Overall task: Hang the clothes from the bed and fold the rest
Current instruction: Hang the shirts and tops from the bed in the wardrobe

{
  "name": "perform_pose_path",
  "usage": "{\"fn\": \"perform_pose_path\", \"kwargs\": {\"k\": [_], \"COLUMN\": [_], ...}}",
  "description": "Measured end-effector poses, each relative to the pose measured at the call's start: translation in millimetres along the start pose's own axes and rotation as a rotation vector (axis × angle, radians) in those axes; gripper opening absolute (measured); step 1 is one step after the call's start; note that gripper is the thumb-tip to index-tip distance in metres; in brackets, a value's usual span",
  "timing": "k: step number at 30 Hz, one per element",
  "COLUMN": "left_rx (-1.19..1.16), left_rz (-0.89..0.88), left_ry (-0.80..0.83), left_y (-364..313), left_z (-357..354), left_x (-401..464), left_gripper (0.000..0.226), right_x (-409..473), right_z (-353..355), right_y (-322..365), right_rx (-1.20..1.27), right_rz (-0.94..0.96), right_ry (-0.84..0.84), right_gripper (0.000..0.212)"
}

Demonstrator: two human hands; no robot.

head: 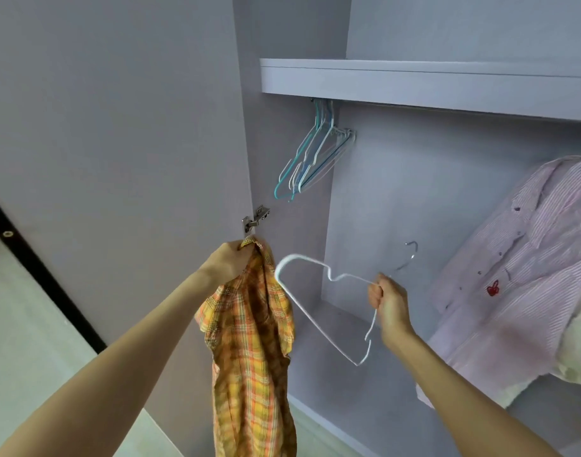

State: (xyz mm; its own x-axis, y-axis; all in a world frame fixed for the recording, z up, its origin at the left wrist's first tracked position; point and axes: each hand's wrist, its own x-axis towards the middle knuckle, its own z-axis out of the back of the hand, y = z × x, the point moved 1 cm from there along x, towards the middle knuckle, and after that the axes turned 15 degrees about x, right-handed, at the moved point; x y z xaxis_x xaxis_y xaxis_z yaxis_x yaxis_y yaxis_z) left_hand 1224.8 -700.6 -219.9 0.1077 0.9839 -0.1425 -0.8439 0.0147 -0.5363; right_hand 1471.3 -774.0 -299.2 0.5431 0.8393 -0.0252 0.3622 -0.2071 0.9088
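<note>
Shirt in one hand, hanger in the other, right at the open wardrobe.

The left hand (228, 263) is gripping the bunched top of an orange-and-yellow plaid shirt (253, 344), fingers curled tight round the cloth, and the shirt is hanging straight down in front of the wardrobe's left side panel, just below the door hinge (256, 218). The right hand (389, 303) is holding a white wire hanger (302, 311) by its neck, fingers closed round the wire, the hook poking up past the knuckles and the triangle tilting down to the left, close beside the shirt but not touching it. Up under the shelf (414, 82) a cluster of empty hangers (310, 159) is dangling, and a pink striped shirt (519, 275) is hanging at the far right.
</note>
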Motion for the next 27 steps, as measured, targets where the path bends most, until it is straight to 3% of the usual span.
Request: {"fn": "perform_pose_path", "kwargs": {"k": [4, 7, 10, 13, 15, 17, 21, 23, 27], "left_rx": [0.030, -0.202, -0.384, -0.395, -0.337, -0.223, 0.274, 0.479, 0.594], "left_rz": [-0.054, -0.105, -0.145, -0.175, -0.205, -0.246, -0.391, -0.401, -0.271], "left_ry": [0.096, 0.155, 0.160, 0.060, 0.003, -0.012, -0.095, -0.148, -0.230], "left_y": [-9.5, -21.7, -34.7, -38.7, -35.5, -30.7, -16.8, -8.3, 0.9], "left_z": [4.9, 6.0, 6.6, 11.7, 14.1, 14.9, 21.6, 24.0, 18.9], "left_x": [-10.3, -21.9, -29.5, -32.7, -33.3, -34.6, -33.4, -32.2, -30.5], "left_gripper": [0.036, 0.037, 0.032, 0.028, 0.025, 0.023, 0.007, 0.018, 0.030], "right_x": [-5.7, -10.1, -15.2, -16.2, -11.9, -5.7, 9.2, 14.9, 11.8], "right_z": [-20.2, -43.0, -65.9, -80.1, -82.2, -80.4, -72.7, -70.1, -75.0], "right_y": [10.2, 11.8, 7.8, 9.3, 12.1, 16.4, 40.2, 49.7, 57.8], "right_rx": [-0.340, -0.531, -0.594, -0.583, -0.578, -0.590, -0.720, -0.837, -1.083], "right_rz": [0.153, 0.207, 0.235, 0.344, 0.390, 0.414, 0.446, 0.492, 0.715], "right_ry": [0.368, 0.607, 0.635, 0.615, 0.596, 0.595, 0.609, 0.630, 0.540], "right_gripper": [0.039, 0.008, 0.033, 0.018, 0.013, 0.034, 0.037, 0.038, 0.044]}}
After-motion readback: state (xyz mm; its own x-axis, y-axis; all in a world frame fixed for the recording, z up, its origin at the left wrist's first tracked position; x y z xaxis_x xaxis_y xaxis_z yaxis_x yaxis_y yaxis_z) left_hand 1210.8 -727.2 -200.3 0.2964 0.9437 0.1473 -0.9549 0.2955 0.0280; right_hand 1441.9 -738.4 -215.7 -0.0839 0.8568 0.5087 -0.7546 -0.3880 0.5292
